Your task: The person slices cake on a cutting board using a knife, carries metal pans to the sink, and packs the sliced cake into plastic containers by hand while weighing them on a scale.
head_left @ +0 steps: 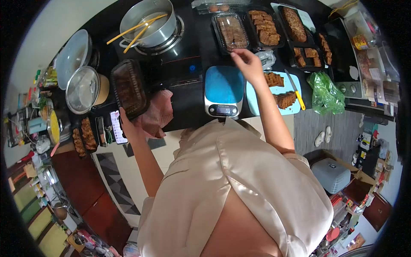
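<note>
Shiny beige satin clothing [231, 167] fills my foreground, below a black countertop [186, 103]. My left hand [125, 124] meets a dark, clear-lidded plastic tray [129, 88], its grip hidden; beyond a blue-topped scale [224, 85], my right hand [248, 66] draws thumb and forefinger together at a clear-lidded box [231, 32].

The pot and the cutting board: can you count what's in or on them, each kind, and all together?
Chopsticks in the pot: 2
Knife on the cutting board: 1
Clumps of brown sliced food on the board: 2
Total: 5
</note>
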A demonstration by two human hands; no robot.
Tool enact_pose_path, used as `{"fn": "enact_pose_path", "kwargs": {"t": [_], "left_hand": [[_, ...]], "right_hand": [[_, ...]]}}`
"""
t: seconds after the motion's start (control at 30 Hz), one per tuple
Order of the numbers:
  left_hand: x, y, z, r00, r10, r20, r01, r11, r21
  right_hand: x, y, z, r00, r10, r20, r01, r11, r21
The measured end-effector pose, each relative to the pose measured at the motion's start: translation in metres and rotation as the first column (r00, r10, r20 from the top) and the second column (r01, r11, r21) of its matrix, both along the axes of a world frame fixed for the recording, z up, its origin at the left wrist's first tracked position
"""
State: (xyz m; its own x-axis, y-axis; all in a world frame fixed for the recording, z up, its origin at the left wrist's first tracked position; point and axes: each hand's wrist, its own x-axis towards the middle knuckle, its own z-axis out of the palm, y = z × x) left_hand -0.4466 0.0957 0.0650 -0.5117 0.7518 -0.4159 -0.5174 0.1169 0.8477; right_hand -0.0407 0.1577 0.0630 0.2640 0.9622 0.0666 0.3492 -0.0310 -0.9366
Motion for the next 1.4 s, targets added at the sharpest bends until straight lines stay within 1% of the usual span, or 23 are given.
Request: {"fn": "enact_pose_path", "kwargs": {"t": [0.13,0.17,0.2,0.23,0.3,0.33,0.4,0.43,0.47,0.53,0.57,0.6,0.67,0.73,0.8,0.87,0.97,1.0,1.07,1.13,1.17,1.3,1.4], "left_hand": [[0.005,0.023,0.010,0.995,0.011,-0.103,-0.024,0.991,-0.129],[-0.015,0.022,-0.011,0.958,-0.192,-0.212,0.174,0.980,-0.100],[-0.012,0.020,-0.011,0.957,-0.201,-0.208,0.184,0.978,-0.097],[-0.009,0.017,-0.012,0.969,-0.118,-0.217,0.103,0.992,-0.078],[0.006,0.022,0.000,0.964,0.264,0.035,-0.255,0.954,-0.159],[0.002,0.014,-0.016,0.966,0.256,0.037,-0.248,0.956,-0.157],[-0.009,-0.010,-0.064,0.998,-0.056,-0.025,0.052,0.990,-0.129],[0.006,-0.007,-0.062,0.998,-0.063,-0.023,0.059,0.990,-0.125],[0.037,-0.011,-0.057,0.968,-0.143,-0.205,0.111,0.981,-0.157],[0.102,-0.019,-0.039,0.792,-0.295,-0.534,0.188,0.951,-0.246],[0.121,-0.016,-0.022,0.791,-0.416,-0.450,0.368,0.909,-0.195],[0.139,-0.007,-0.006,0.760,-0.535,-0.369,0.530,0.839,-0.123],[0.168,0.018,0.003,0.627,-0.667,-0.403,0.689,0.716,-0.115],[0.199,0.045,0.019,0.507,-0.785,-0.354,0.827,0.559,-0.055],[0.228,0.070,0.007,0.350,-0.898,-0.266,0.923,0.378,-0.064],[0.259,0.083,0.011,0.293,-0.948,-0.126,0.955,0.296,-0.005],[0.296,0.093,0.006,0.325,-0.931,0.167,0.931,0.346,0.119],[0.305,0.091,0.008,0.379,-0.912,0.156,0.912,0.397,0.103],[0.306,0.090,0.006,0.388,-0.856,0.341,0.874,0.459,0.158],[0.294,0.081,0.009,0.515,-0.807,0.288,0.786,0.579,0.217],[0.279,0.074,0.014,0.558,-0.795,0.236,0.788,0.597,0.150],[0.213,0.045,0.017,0.669,-0.726,0.158,0.708,0.688,0.159],[0.177,0.030,-0.024,0.806,-0.559,0.195,0.542,0.829,0.137]], "right_hand": [[0.040,0.008,0.016,0.934,-0.197,0.297,0.196,0.980,0.035],[0.049,0.010,0.015,0.901,-0.277,0.335,0.275,0.960,0.054],[0.057,0.010,0.020,0.885,-0.335,0.323,0.308,0.942,0.133],[0.067,0.011,0.020,0.824,-0.392,0.409,0.350,0.920,0.176],[0.097,0.017,0.004,0.697,-0.536,0.477,0.444,0.844,0.300],[0.109,0.020,0.000,0.681,-0.599,0.421,0.530,0.800,0.282],[0.137,0.025,-0.009,0.589,-0.658,0.469,0.684,0.715,0.145],[0.165,0.033,-0.029,0.700,-0.600,0.387,0.674,0.735,-0.079],[0.171,0.039,-0.029,0.696,-0.605,0.387,0.678,0.731,-0.077],[0.177,0.044,-0.029,0.834,-0.548,-0.066,0.497,0.797,-0.343],[0.178,0.044,-0.031,0.831,-0.552,-0.066,0.500,0.794,-0.346],[0.178,0.044,-0.032,0.825,-0.531,-0.194,0.441,0.819,-0.368],[0.180,0.046,-0.034,0.768,-0.466,-0.439,0.315,0.872,-0.374],[0.184,0.040,-0.034,0.770,-0.439,-0.463,0.300,0.889,-0.345],[0.180,0.025,-0.018,0.756,-0.419,-0.503,0.310,0.906,-0.289],[0.167,0.005,0.003,0.719,-0.418,-0.556,0.339,0.908,-0.244],[0.151,-0.034,0.011,0.718,-0.312,-0.622,0.219,0.950,-0.224],[0.141,-0.046,0.013,0.714,-0.292,-0.637,0.183,0.955,-0.234],[0.114,-0.066,0.014,0.651,-0.346,-0.675,0.199,0.937,-0.288],[0.089,-0.074,0.025,0.689,-0.324,-0.649,0.144,0.938,-0.315],[0.085,-0.068,0.027,0.741,-0.246,-0.624,0.045,0.946,-0.320],[0.068,-0.025,0.034,0.864,0.105,-0.493,-0.287,0.907,-0.309],[0.043,0.030,0.040,0.825,0.384,-0.415,-0.541,0.750,-0.381]]}}
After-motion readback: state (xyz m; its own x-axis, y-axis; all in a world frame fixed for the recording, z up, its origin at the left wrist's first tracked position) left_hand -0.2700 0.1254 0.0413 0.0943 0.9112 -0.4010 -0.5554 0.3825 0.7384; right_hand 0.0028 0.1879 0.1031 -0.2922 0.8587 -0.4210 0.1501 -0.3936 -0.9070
